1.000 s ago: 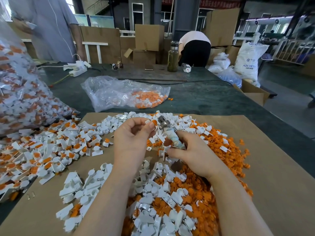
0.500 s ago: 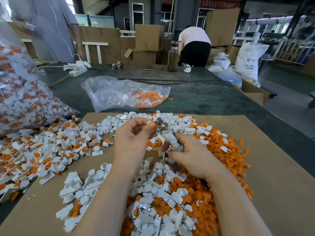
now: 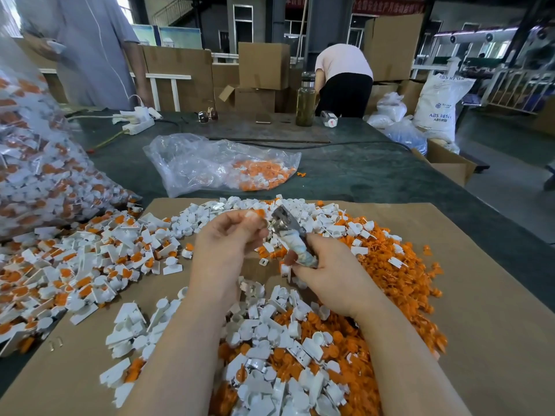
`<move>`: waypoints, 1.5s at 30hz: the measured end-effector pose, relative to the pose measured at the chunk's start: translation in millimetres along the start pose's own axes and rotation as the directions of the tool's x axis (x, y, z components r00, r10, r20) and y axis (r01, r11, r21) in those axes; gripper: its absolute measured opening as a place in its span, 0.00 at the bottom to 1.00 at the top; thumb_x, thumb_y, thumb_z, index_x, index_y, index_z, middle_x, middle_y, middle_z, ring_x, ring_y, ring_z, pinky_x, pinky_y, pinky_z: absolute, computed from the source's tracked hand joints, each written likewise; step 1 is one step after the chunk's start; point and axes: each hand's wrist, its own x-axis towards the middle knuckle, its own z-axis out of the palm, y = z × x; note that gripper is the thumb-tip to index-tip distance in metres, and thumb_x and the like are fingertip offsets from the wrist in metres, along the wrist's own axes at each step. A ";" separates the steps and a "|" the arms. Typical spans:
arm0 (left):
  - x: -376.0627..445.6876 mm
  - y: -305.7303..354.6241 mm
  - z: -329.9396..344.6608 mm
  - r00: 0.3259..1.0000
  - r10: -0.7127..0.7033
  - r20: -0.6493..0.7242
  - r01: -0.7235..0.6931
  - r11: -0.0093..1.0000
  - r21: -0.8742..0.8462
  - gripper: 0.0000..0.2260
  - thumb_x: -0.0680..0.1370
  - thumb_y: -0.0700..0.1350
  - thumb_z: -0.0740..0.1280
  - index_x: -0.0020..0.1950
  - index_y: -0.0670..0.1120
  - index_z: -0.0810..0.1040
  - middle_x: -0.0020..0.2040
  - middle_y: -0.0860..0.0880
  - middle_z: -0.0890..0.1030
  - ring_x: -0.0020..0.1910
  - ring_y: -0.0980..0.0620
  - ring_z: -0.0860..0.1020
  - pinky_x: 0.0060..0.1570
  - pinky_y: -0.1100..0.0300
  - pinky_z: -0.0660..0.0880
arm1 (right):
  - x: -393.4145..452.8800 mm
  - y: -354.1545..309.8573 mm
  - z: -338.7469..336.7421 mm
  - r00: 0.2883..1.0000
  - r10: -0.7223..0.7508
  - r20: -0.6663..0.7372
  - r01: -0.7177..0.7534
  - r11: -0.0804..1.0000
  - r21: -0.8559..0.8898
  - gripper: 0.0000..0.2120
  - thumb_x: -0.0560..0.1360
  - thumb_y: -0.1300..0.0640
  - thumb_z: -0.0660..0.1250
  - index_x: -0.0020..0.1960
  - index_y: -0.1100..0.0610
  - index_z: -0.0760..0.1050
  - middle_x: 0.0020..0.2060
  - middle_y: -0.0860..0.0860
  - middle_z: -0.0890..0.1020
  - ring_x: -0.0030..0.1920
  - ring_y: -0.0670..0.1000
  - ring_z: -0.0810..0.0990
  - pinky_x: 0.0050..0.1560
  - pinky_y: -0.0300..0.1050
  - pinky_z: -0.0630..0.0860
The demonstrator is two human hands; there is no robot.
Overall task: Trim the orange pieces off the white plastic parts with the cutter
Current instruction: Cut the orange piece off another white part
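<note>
Two hands meet above the middle of the cardboard sheet (image 3: 480, 325). The right hand (image 3: 327, 274) is curled round the wrapped handle of the cutter (image 3: 292, 238), whose metal head points up and to the left, toward the other hand. The left hand (image 3: 228, 244) pinches a small white plastic part with an orange piece (image 3: 255, 214) between thumb and fingertips, right beside the cutter's head (whether the blades actually touch it is too small to tell).

Below and between the forearms lies a heap of trimmed white parts (image 3: 270, 340) mixed over loose orange pieces (image 3: 399, 283), which spread thickly to the right of the right hand. Left of the left hand, a wide scatter of untrimmed white-and-orange parts (image 3: 90, 265) runs across the cardboard's left edge. It reaches up to a large clear bag (image 3: 36, 163), bulging with more of the same parts.

Beyond the cardboard, on the dark green table (image 3: 360, 175), a crumpled clear plastic bag (image 3: 216, 163) holds some orange pieces. Farther back on the table stand a bottle (image 3: 306, 100) and a white power strip (image 3: 138, 120). One person (image 3: 90, 49) stands at the far left of the table, and another (image 3: 345, 76) bends over among cardboard boxes (image 3: 264, 64).
</note>
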 end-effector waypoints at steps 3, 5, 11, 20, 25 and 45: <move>10.3 9.2 -19.8 0.968 -0.204 -0.145 0.145 0.929 -0.339 0.06 0.77 0.41 0.69 0.53 0.42 0.80 0.46 0.46 0.87 0.43 0.55 0.86 0.38 0.66 0.80 | 0.6 1.7 -1.0 0.996 0.006 -0.089 -0.009 1.000 -0.026 0.03 0.76 0.54 0.67 0.49 0.51 0.76 0.41 0.45 0.79 0.41 0.46 0.77 0.40 0.46 0.77; 16.2 16.3 -36.7 0.935 -0.272 -0.228 0.117 0.842 -0.526 0.08 0.78 0.41 0.68 0.56 0.41 0.79 0.45 0.46 0.87 0.44 0.56 0.86 0.39 0.66 0.80 | 0.9 4.2 -1.7 0.987 0.014 -0.163 -0.019 0.999 -0.033 0.01 0.76 0.55 0.67 0.47 0.51 0.75 0.38 0.45 0.79 0.38 0.46 0.77 0.36 0.44 0.75; 23.6 23.8 -70.4 0.881 -0.367 -0.298 -0.075 0.514 -0.854 0.09 0.83 0.39 0.60 0.62 0.40 0.75 0.42 0.45 0.87 0.40 0.55 0.86 0.36 0.62 0.81 | 3.2 10.4 -1.9 0.940 0.058 -0.337 -0.090 0.993 -0.080 0.08 0.76 0.54 0.67 0.40 0.48 0.70 0.33 0.45 0.77 0.32 0.45 0.74 0.28 0.37 0.64; 25.1 20.9 -77.0 0.875 -0.340 -0.344 -0.230 0.332 -0.915 0.18 0.83 0.43 0.61 0.73 0.42 0.67 0.47 0.38 0.85 0.40 0.46 0.86 0.32 0.55 0.81 | 5.0 11.6 -1.9 0.919 0.087 -0.385 -0.133 0.986 -0.096 0.07 0.76 0.54 0.68 0.41 0.49 0.71 0.33 0.45 0.77 0.33 0.48 0.76 0.30 0.43 0.74; 25.4 19.6 -72.0 0.902 -0.313 -0.298 -0.190 0.333 -0.924 0.28 0.81 0.49 0.66 0.76 0.42 0.58 0.47 0.34 0.83 0.45 0.43 0.86 0.39 0.53 0.83 | 5.3 10.7 -1.8 0.917 0.092 -0.387 -0.144 0.984 -0.107 0.12 0.76 0.53 0.68 0.38 0.46 0.67 0.33 0.44 0.77 0.32 0.47 0.76 0.28 0.39 0.72; 19.0 -26.7 -16.2 0.940 0.110 0.325 -0.326 -0.002 0.945 0.14 0.80 0.44 0.64 0.59 0.62 0.80 0.51 0.54 0.72 0.59 0.49 0.70 0.62 0.50 0.61 | 6.0 10.6 -0.5 0.942 0.073 -0.328 -0.125 0.982 -0.141 0.05 0.76 0.52 0.67 0.48 0.48 0.70 0.34 0.43 0.76 0.32 0.45 0.75 0.27 0.33 0.63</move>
